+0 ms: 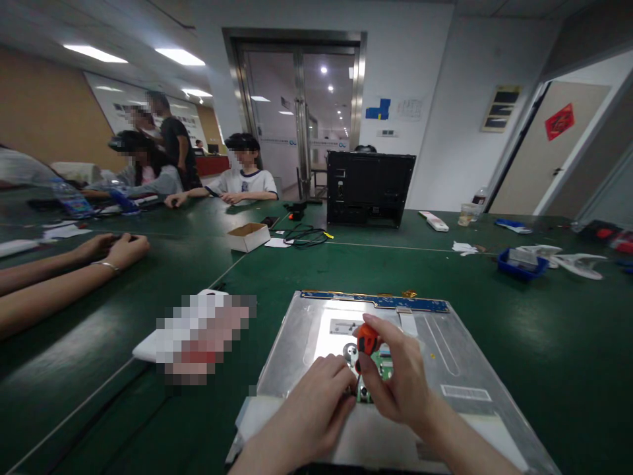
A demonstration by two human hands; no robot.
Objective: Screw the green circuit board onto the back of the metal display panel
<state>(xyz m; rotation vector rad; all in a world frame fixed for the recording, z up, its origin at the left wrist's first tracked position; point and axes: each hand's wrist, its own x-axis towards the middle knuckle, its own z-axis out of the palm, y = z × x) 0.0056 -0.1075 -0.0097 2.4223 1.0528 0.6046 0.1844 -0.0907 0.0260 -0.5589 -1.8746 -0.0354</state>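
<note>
Before me lies a flat silver metal panel, like the back of a display, with a blue circuit strip along its far edge. My right hand is closed round the orange and black handle of a screwdriver, held upright with its shaft pointing down. Under it is a small green circuit board, partly hidden by my fingers. My left hand rests on the panel with its fingers curled together close to the screwdriver's shaft. Whatever those fingertips pinch, if anything, is hidden.
A blurred white and red object lies left of the panel. Farther back are an open cardboard box, black cables, a black monitor-like case and a blue tray. Another person's hands rest at the left; several people are beyond.
</note>
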